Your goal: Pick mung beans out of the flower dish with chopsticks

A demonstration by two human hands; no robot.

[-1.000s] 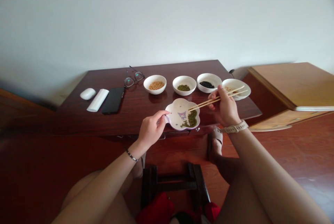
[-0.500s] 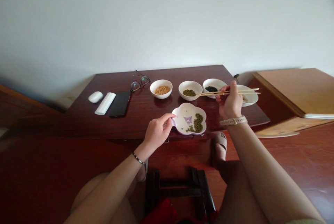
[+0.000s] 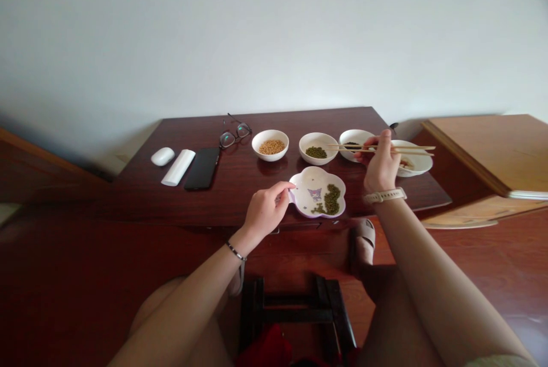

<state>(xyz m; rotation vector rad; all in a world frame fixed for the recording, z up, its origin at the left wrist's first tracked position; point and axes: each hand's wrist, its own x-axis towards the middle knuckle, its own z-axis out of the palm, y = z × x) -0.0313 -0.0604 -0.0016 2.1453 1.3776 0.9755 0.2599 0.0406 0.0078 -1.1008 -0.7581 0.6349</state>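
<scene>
My left hand [image 3: 269, 206] is closed on the handle of a flower-shaped plate [image 3: 302, 183] with a cartoon print, near the table's front edge. Green beans [image 3: 331, 199] lie on its right side. My right hand [image 3: 381, 164] grips a pair of chopsticks [image 3: 417, 150], held almost level. Their tips are over the right side of a white bowl [image 3: 305, 153] of green beans. Behind my right hand is a bowl of black beans [image 3: 354, 134], partly covered. A wider bowl [image 3: 422, 168] with reddish and pale contents stands just right of that hand.
A bowl of yellow beans [image 3: 271, 146] stands left of the green-bean bowl. Farther left on the dark table [image 3: 240, 201] lie eyeglasses [image 3: 234, 135], a black phone [image 3: 202, 168], a white case [image 3: 178, 167] and a rounded white object [image 3: 162, 156]. A wooden cabinet [image 3: 483, 150] stands at right.
The whole view has shifted slightly, moving the scene to the right. The chopstick tips have risen a little at the green-bean bowl. My left hand keeps its hold on the plate.
</scene>
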